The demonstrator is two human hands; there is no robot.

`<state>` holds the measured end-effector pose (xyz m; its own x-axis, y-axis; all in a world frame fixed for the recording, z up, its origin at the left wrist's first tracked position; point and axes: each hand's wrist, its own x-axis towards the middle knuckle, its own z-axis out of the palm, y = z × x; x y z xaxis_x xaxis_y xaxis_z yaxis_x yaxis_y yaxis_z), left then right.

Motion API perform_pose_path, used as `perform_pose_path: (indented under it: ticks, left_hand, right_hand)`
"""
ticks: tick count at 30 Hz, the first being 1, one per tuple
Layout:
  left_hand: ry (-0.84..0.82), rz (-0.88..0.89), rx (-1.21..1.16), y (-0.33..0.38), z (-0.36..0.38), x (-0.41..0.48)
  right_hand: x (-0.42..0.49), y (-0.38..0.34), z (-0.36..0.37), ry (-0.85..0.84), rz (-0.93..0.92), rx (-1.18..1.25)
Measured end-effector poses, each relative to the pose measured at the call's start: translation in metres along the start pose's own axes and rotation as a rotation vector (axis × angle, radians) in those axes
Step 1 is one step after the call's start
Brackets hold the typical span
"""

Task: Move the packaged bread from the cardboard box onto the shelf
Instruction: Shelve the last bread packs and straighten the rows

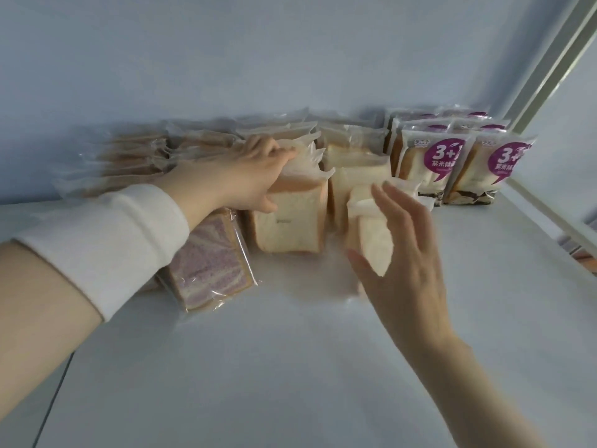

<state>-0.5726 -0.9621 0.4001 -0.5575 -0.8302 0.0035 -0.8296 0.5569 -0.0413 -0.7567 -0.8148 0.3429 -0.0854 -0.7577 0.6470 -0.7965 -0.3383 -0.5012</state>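
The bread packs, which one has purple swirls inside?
The purple-swirled bread pack lying under the left wrist, nearest the shelf's front; the other unprinted packs hold plain pale bread.

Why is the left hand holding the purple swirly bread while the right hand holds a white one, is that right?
Not quite. In the head view the left hand grips a plain white bread pack; the purple swirly bread lies untouched below the wrist. The right hand does hold a white one.

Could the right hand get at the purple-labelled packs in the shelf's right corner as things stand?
Probably not freely: the right hand holds a white bread pack, though the shelf toward the purple-labelled packs looks clear.
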Motion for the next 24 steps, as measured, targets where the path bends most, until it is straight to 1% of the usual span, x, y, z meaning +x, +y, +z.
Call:
perform_pose_path:
  ticks: [1,2,4,5,6,8,11,14,18,22,24]
  left_hand:
    - [0.026,-0.002,0.003,0.006,-0.001,-0.001]
    - [0.075,0.012,-0.006,0.014,-0.003,-0.001]
    - [0.171,0.073,-0.067,0.038,-0.005,0.004]
    - [0.174,0.103,-0.096,0.051,-0.006,0.01]
    - [0.145,0.118,-0.107,0.064,-0.005,0.017]
    - [0.031,0.078,-0.093,0.084,-0.004,0.036]
    - [-0.072,-0.02,-0.076,0.097,-0.004,0.061]
    - [-0.118,-0.084,-0.129,0.1,-0.003,0.071]
    - [-0.135,-0.189,-0.249,0.098,-0.008,0.081]
    - [-0.203,-0.21,-0.174,0.098,-0.014,0.096]
    - [-0.212,-0.213,-0.2,0.101,-0.019,0.1]
  right_hand:
    - [-0.005,0.016,-0.014,-0.004,0.117,-0.006]
    - [-0.007,0.033,-0.024,-0.048,0.288,0.006]
    - [-0.006,0.061,-0.032,-0.203,0.61,0.077]
    - [-0.003,0.07,-0.032,-0.279,0.702,0.178]
    - [0.0,0.079,-0.029,-0.336,0.747,0.304]
    - [0.005,0.092,-0.02,-0.398,0.772,0.531]
    - [0.008,0.109,-0.009,-0.405,0.709,0.686]
    - [0.011,0.12,0.002,-0.363,0.617,0.749]
    - [0.027,0.128,0.014,-0.342,0.554,0.78]
    - [0.038,0.133,0.02,-0.336,0.529,0.822]
    - [0.04,0.136,0.021,-0.355,0.53,0.826]
